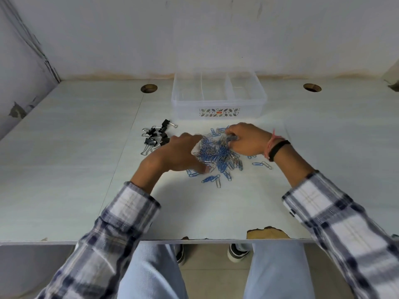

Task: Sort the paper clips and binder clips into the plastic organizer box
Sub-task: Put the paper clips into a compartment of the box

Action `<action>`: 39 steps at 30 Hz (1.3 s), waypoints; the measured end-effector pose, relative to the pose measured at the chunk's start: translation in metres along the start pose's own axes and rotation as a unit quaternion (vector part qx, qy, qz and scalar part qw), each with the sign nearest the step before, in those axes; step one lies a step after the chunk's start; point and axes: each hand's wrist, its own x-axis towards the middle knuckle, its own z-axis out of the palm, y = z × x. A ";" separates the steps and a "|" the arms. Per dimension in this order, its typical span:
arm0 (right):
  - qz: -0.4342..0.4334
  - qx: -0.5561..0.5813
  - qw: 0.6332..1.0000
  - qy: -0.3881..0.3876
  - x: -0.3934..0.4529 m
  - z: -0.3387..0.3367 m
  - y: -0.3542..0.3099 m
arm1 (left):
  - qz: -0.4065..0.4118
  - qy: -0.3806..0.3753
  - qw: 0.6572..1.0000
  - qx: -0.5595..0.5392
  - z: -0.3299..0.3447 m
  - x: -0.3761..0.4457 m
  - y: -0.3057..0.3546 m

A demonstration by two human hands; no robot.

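Note:
A heap of blue and silver paper clips (218,155) lies in the middle of the desk. My left hand (174,155) rests on the heap's left side, fingers curled around its edge. At the heap's upper right, my right hand (246,140) has its fingers closed on a bunch of paper clips. Several black binder clips (156,135) lie in a cluster to the left of the heap. The clear plastic organizer box (219,104) stands behind the heap, its compartments bare.
Two round cable holes (149,88) (312,87) sit in the desk on either side of the box. A wall runs close behind the box and another along the left. The desk's front edge is chipped (267,233).

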 end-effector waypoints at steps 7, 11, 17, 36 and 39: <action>-0.065 0.015 0.997 -0.048 -0.014 -0.005 0.006 | 0.073 0.009 0.997 -0.037 -0.001 0.006 -0.007; -0.051 -0.057 0.994 -0.079 -0.014 0.007 0.012 | 0.072 -0.003 0.997 0.035 0.004 0.016 -0.009; -0.099 -0.011 0.994 0.051 -0.001 0.030 0.003 | 0.104 0.087 0.990 -0.046 0.007 0.027 0.003; 0.066 0.559 0.825 0.051 -0.020 -0.008 0.034 | 0.056 0.062 0.939 -0.334 -0.031 0.035 0.036; 0.061 0.579 0.811 0.066 -0.017 -0.032 0.041 | 0.059 0.069 0.934 -0.345 -0.052 0.043 0.056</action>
